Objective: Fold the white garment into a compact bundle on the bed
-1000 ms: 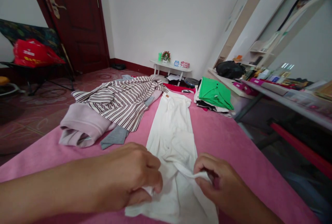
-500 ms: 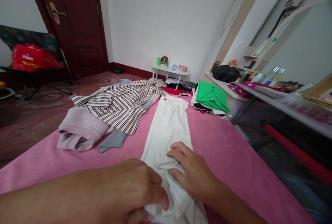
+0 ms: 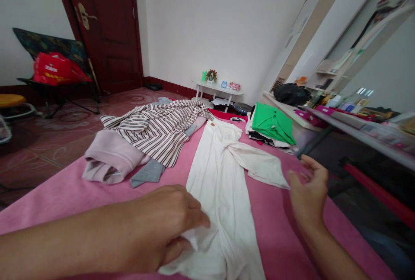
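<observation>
One white garment [image 3: 223,176], laid lengthwise on a pink cover [image 3: 274,228], with a small brown label [image 3: 212,124] at its far end and one sleeve [image 3: 264,165] stretched out to its right. At its near left edge, the left hand [image 3: 171,223], pinching a bunch of its fabric. Right of the garment, just beside the tip of that sleeve, the right hand [image 3: 309,189], released, fingers loosely bent and apart from the thumb; too blurred to tell whether touching the cuff.

Left of the garment, a striped shirt [image 3: 158,128], spread over a folded lilac garment [image 3: 112,154] and grey cloth [image 3: 147,174]. Right of the garment's far end, a stack of folded clothes [image 3: 261,137], topped by a green garment [image 3: 272,122]. Just beyond that end, red cloth [image 3: 222,114]. Well beyond the garment, a low white table [image 3: 215,87], bearing a green cup [image 3: 204,75] and a potted plant [image 3: 212,75]. Well left of it, a dark chair [image 3: 48,37], holding a red bag [image 3: 56,70].
</observation>
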Tool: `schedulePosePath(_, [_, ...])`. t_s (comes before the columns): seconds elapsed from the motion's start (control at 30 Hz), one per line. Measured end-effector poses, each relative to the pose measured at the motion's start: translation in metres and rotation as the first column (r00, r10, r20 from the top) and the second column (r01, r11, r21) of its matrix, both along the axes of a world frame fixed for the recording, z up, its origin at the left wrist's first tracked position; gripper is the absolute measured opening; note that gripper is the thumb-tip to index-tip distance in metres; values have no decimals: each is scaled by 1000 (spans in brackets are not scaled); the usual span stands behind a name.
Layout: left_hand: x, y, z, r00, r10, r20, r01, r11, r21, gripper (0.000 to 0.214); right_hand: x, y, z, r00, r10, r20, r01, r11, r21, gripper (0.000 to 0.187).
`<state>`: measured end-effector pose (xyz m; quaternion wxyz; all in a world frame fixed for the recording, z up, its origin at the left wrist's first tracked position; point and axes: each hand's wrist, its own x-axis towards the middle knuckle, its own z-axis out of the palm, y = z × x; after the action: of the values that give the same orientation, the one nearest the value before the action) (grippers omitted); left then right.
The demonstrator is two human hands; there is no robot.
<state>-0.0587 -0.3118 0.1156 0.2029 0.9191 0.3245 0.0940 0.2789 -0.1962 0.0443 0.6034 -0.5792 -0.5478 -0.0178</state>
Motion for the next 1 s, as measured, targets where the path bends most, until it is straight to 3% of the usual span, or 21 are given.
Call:
schedulePosePath(0.07, [1,3,-3,995,80,-63,-82,996,-18,18,-26,-18,9,952,245,183,-232,969,-87,33])
schedulePosePath(0.1, [2,4,-4,990,110,-84,-112,993,-27,17,-41,-28,12,876,417,243,-378,906,-192,32])
schedulePosePath(0.17, [3,6,-4,989,131,-67,-132,991,-20,16,-71,-44,18,607,729,317,-584,679,-445,40])
schedulePosePath(0.23, [2,6,-2,992,120,-22,-121,993,-18,15,-91,-56,22,303,881,363,-601,472,-645,50])
schedulePosePath(0.27, [2,6,-1,994,113,-6,-113,993,-24,15,-97,-60,23,194,904,382,-565,421,-710,51])
schedulePosePath(0.3, [1,6,0,995,103,6,-102,994,-40,17,-100,-62,25,137,908,396,-523,406,-749,49])
schedulePosePath(0.37, [-2,4,0,996,86,14,-84,991,-101,20,-98,-64,28,171,894,415,-454,445,-772,44])
schedulePosePath(0.47, [-4,2,-2,997,72,28,-64,973,-220,21,-87,-66,33,318,867,384,-397,489,-777,34])
schedulePosePath(0.57, [-2,10,0,993,92,77,-62,945,-320,19,-81,-67,37,394,883,254,-364,404,-839,28])
schedulePosePath(0.63, [2,29,2,981,122,152,-54,919,-391,13,-82,-67,36,428,883,191,-339,353,-872,35])
schedulePosePath(0.7, [6,59,0,948,197,251,-86,916,-393,10,-85,-64,32,475,863,174,-334,359,-871,28])
schedulePosePath(0.73, [8,76,-3,921,249,300,-140,929,-342,13,-86,-62,29,507,846,165,-343,373,-862,22])
schedulePosePath(0.8, [10,109,-13,858,353,372,-336,935,-113,26,-86,-58,23,561,821,108,-388,376,-841,13])
schedulePosePath(0.87, [12,128,-25,834,401,380,-481,865,143,33,-84,-56,19,603,796,43,-430,371,-823,9])
schedulePosePath(0.93, [15,129,-36,867,394,305,-477,834,279,26,-80,-57,17,643,766,20,-447,396,-802,9])
schedulePosePath(1.0, [20,115,-46,917,360,171,-396,867,301,16,-76,-60,14,691,723,22,-437,441,-784,17])
